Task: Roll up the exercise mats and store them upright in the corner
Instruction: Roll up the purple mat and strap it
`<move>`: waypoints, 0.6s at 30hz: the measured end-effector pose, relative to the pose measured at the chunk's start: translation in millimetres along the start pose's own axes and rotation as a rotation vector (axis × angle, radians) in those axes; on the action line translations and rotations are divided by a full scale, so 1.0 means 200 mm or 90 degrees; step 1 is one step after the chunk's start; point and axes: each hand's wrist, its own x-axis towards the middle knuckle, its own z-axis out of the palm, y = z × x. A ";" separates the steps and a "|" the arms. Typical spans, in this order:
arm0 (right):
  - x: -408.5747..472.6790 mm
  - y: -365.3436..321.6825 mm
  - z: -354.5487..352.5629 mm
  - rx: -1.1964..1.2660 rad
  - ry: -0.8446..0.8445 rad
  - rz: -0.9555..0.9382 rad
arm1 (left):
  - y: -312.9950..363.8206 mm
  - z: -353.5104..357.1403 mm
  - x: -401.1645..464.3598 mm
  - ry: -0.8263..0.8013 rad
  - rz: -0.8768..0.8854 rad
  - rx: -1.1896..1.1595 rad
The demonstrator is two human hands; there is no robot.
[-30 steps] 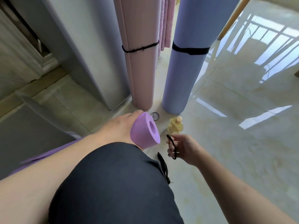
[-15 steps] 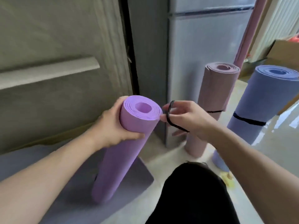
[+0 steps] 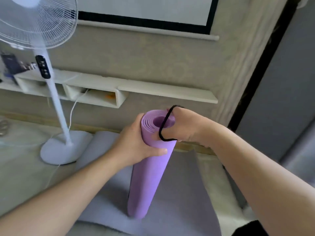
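Head: left hand (image 3: pixel 136 142) grips upright purple mat (image 3: pixel 150 167); right hand (image 3: pixel 185 126) stretches black band (image 3: pixel 164 125).

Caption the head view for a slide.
Left hand grips upright purple mat while right hand stretches black band over its top.

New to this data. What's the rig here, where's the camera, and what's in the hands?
There is no robot: a person works with bare hands, and the single picture comes from a camera on their head, looking forward and down, so the arms reach in from the bottom. The left hand grips a rolled purple mat that stands on end on a grey mat spread on the floor. The right hand holds a black elastic band stretched over the top of the roll, apparently to bind it. To the left stands a white fan; a white wall shelf runs behind.
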 end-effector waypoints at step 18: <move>0.22 -0.04 0.29 -0.167 0.020 0.026 | -0.07 -0.27 0.08 -0.244 -0.186 -0.077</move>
